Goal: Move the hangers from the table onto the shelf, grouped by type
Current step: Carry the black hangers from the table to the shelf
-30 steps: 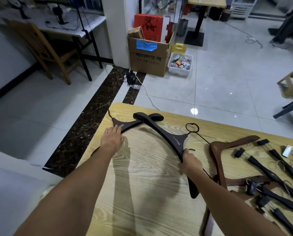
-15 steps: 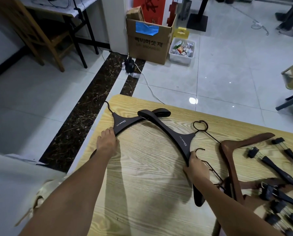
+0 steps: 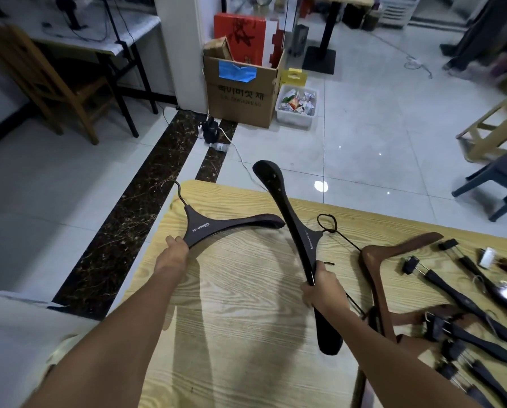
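Two dark, wide-shouldered coat hangers are lifted off the light wooden table (image 3: pixel 240 334). My left hand (image 3: pixel 173 252) grips the lower arm of the left dark hanger (image 3: pixel 217 226), whose hook points up and left. My right hand (image 3: pixel 323 288) is closed around the middle of the right dark hanger (image 3: pixel 290 219), which stands tilted with one end high above the table's far edge. A brown wooden hanger (image 3: pixel 379 260) and several dark clip hangers (image 3: pixel 458 293) lie on the table at the right. No shelf is in view.
Beyond the table is a tiled floor with a cardboard box (image 3: pixel 240 92), a white bin of packets (image 3: pixel 296 106) and a cable. A wooden chair (image 3: pixel 49 83) and desk stand at the left, stools (image 3: pixel 499 178) at the right.
Both hands closed on the two dark hangers and raised them off the table; the right hanger swung up to a steep tilt, and the two hangers no longer overlap.
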`<state>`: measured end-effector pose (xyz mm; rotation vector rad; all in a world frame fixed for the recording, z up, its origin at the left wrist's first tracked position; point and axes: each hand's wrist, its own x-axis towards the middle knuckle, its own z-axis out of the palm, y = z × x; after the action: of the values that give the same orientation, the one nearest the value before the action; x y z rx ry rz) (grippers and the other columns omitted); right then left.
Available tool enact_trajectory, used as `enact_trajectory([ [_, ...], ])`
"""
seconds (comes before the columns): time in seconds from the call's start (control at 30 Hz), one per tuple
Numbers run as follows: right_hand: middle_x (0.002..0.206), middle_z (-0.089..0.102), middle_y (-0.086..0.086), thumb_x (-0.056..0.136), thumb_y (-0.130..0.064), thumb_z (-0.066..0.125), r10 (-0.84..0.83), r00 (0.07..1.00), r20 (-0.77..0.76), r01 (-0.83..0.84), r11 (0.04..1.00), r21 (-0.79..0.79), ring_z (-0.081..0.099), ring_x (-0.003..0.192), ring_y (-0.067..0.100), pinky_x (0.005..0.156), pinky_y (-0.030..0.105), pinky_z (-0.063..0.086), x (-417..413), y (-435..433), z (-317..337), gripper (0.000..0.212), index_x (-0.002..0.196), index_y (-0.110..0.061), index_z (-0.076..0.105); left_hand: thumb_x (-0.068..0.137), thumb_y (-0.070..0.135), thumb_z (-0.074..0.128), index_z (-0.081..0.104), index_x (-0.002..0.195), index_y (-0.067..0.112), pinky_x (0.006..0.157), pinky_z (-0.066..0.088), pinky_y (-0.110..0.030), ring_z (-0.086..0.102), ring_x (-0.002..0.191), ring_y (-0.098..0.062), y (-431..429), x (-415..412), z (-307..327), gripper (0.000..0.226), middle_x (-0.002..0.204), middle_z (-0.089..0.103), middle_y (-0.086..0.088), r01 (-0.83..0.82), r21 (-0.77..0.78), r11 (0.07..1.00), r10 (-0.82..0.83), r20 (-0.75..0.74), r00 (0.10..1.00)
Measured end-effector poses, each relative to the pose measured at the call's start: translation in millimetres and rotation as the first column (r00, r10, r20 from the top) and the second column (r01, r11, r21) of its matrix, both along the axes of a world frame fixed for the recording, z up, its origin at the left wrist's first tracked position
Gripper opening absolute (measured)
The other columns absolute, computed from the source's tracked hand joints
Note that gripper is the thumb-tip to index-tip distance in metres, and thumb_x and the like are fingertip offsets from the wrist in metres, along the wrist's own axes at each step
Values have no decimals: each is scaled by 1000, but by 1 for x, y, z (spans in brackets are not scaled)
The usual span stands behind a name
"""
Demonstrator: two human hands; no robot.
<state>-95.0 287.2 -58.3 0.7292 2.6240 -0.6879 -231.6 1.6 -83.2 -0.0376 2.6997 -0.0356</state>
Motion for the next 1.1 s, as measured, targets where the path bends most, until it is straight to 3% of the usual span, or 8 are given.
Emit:
enact_trajectory([
  [0.3, 89, 50, 4, 90, -18, 58, 116, 993, 11, -117, 989, 94, 53, 74, 24, 57, 31, 41, 10, 12, 33, 35, 120, -7, 43, 97, 5, 40, 34, 130, -2, 96, 43, -42, 53, 117, -35, -2, 12, 39, 34, 129, 53, -22, -217, 226, 950, 218, 21, 976],
  [0.4, 90, 55, 6, 90, -18, 60, 78, 997, -22, -78, 997, -16, 56, 66, 23, 50, 29, 40, 8, 16, 43, 32, 116, -7, 45, 94, 7, 50, 35, 127, -3, 93, 43, -41, 55, 115, -36, -2, 19, 54, 38, 125, 55, -23, -200, 210, 957, 210, -23, 978],
  [0.53, 85, 56, 8, 91, -17, 61, -14, 997, -72, -6, 961, -277, 59, 50, 20, 46, 30, 49, 4, 24, 57, 22, 105, -8, 46, 94, 7, 51, 35, 121, -2, 90, 43, -41, 56, 113, -36, -3, 29, 71, 33, 120, 57, -24, -175, 182, 968, 185, -42, 982],
  [0.63, 85, 56, 15, 93, -18, 56, -22, 992, -125, -18, 951, -310, 54, 46, 22, 40, 29, 47, 4, 27, 68, 20, 104, -5, 45, 94, 9, 52, 34, 124, -3, 91, 43, -42, 55, 115, -37, 0, 38, 83, 37, 122, 55, -24, -153, 162, 975, 166, -74, 983],
  [0.8, 86, 58, 17, 93, -21, 52, 22, 983, -182, -72, 960, -272, 54, 60, 28, 61, 39, 53, 8, 26, 78, 16, 97, -8, 43, 93, 8, 52, 33, 121, -2, 91, 42, -41, 54, 114, -38, 10, 45, 99, 35, 122, 55, -23, -154, 167, 974, 171, -91, 981],
  [0.97, 80, 48, 16, 96, -21, 52, -90, 989, -113, 16, 847, -532, 51, 45, 28, 41, 30, 47, 11, 22, 88, 19, 90, -4, 47, 94, 8, 51, 34, 117, -1, 82, 42, -39, 56, 110, -36, 13, 50, 114, 30, 118, 56, -23, -139, 174, 975, 158, -100, 982],
  [1.03, 79, 50, 16, 96, -21, 53, -148, 984, -99, 67, 821, -567, 54, 43, 28, 42, 30, 47, 10, 20, 91, 21, 91, -1, 50, 94, 8, 52, 34, 117, -1, 84, 43, -40, 56, 110, -37, 12, 52, 119, 30, 118, 56, -23, -130, 169, 977, 151, -113, 982],
  [1.1, 79, 52, 17, 94, -22, 54, -166, 979, -115, 83, 848, -523, 61, 53, 32, 51, 32, 49, 7, 18, 91, 23, 83, -1, 49, 93, 8, 51, 34, 117, -1, 85, 44, -41, 56, 109, -37, 10, 54, 123, 31, 118, 56, -23, -124, 160, 979, 145, -125, 981],
])
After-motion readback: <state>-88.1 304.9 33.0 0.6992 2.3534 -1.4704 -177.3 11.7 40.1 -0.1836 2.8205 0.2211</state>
